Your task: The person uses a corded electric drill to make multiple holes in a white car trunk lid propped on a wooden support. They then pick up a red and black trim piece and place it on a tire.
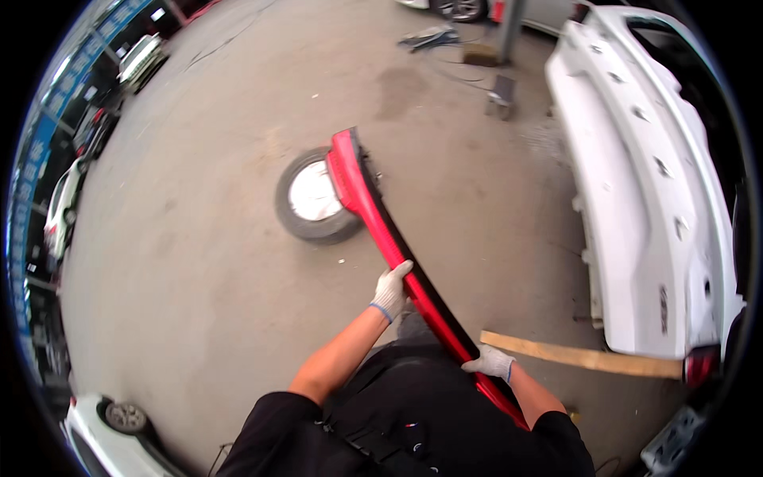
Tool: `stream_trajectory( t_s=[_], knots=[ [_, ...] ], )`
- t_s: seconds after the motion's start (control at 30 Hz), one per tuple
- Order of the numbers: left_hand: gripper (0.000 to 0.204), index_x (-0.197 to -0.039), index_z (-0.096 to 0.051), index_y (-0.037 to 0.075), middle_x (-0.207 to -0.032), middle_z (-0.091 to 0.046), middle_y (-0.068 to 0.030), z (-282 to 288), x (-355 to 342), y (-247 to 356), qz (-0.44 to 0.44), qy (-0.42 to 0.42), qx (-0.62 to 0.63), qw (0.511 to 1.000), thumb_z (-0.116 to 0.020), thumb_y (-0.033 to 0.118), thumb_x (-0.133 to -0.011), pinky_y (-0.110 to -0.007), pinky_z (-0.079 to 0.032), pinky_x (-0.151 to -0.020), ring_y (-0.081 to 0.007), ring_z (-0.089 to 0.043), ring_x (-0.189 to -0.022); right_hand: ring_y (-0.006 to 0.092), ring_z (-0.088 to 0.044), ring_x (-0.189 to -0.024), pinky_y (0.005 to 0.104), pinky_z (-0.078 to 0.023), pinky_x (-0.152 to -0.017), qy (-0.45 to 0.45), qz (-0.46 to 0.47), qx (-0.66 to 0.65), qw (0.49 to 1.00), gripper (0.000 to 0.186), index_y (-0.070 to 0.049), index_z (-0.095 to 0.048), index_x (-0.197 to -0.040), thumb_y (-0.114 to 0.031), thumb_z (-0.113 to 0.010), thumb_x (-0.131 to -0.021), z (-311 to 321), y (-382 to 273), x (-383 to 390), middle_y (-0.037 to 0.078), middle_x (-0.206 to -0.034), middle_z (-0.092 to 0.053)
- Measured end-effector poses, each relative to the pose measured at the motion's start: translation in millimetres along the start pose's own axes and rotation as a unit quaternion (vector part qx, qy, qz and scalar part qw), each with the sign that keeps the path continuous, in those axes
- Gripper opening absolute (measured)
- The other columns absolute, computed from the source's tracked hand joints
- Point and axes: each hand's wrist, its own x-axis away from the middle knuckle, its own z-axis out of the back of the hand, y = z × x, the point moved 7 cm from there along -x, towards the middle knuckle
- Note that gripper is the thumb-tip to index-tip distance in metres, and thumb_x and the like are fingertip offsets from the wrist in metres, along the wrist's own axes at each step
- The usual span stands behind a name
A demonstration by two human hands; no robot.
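Observation:
A long red and black car tail light bar (380,230) slants across the view, from beyond my left hand down to my right side. My left hand (392,292), in a white knitted glove with a blue cuff, is closed around its middle. Nearer my body, my right hand (491,363), gloved the same way, grips the bar close to its near end. That near end is partly hidden by my right arm. The bar's wide far end overlaps a tyre with a white centre (314,193), which lies flat on the floor.
To the right stands a white car tailgate (636,183), with a wooden strip (580,356) by its lower end. A post (511,32) rises at the back beside a brown block (480,54). Parked cars line the left, including a white one (103,433) at lower left.

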Motion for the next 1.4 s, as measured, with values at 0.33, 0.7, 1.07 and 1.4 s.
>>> stream_trajectory(
  t_s=[0.33, 0.7, 1.07, 1.4],
  knots=[
    [0.035, -0.121, -0.056, 0.0, -0.105, -0.067, -0.0123, 105.4, -211.4, 190.9, -0.02, 0.099, 0.017, 0.995, -0.068, 0.009, -0.09, -0.047, -0.06, -0.083, -0.0285, -0.069, -0.092, 0.0392, -0.07, -0.099, 0.0446, -0.053, -0.089, 0.019, -0.004, 0.137, 0.99, 0.067, 0.0, -0.068, -0.119, -0.049, -0.073, -0.073, 55.0, -193.5, -236.5, 0.027, -0.107, -0.071],
    [0.029, -0.113, -0.064, 0.005, -0.102, -0.067, -0.0071, 288.0, -444.3, 344.2, 0.108, 0.139, -0.122, 0.977, -0.069, 0.023, -0.09, -0.041, -0.059, -0.081, -0.0246, -0.067, -0.088, 0.0403, -0.069, -0.102, 0.0457, -0.053, -0.091, -0.001, -0.001, 0.167, 0.986, 0.062, 0.002, -0.071, -0.111, -0.048, -0.071, -0.074, 21.2, -359.2, -592.3, 0.029, -0.105, -0.071],
    [0.048, -0.128, -0.053, 0.003, -0.113, -0.065, -0.009, 420.7, -582.8, 420.0, 0.094, 0.105, -0.364, 0.921, -0.069, 0.028, -0.09, -0.041, -0.055, -0.077, -0.0239, -0.064, -0.099, 0.0377, -0.072, -0.094, 0.042, -0.054, -0.088, -0.026, -0.009, 0.118, 0.993, 0.068, 0.006, -0.073, -0.105, -0.052, -0.075, -0.069, -12.5, -400.5, -867.0, 0.029, -0.098, -0.072],
    [0.056, -0.129, -0.054, -0.001, -0.098, -0.068, -0.0091, 665.8, -326.2, 496.5, 0.206, 0.249, -0.609, 0.725, -0.073, 0.027, -0.084, -0.034, -0.053, -0.068, -0.018, -0.065, -0.084, 0.0359, -0.072, -0.088, 0.0404, -0.055, -0.085, -0.039, -0.028, 0.052, 0.997, 0.04, -0.005, -0.079, -0.077, -0.044, -0.072, -0.068, -56.0, -348.0, -950.8, 0.024, -0.087, -0.073]
  ],
)
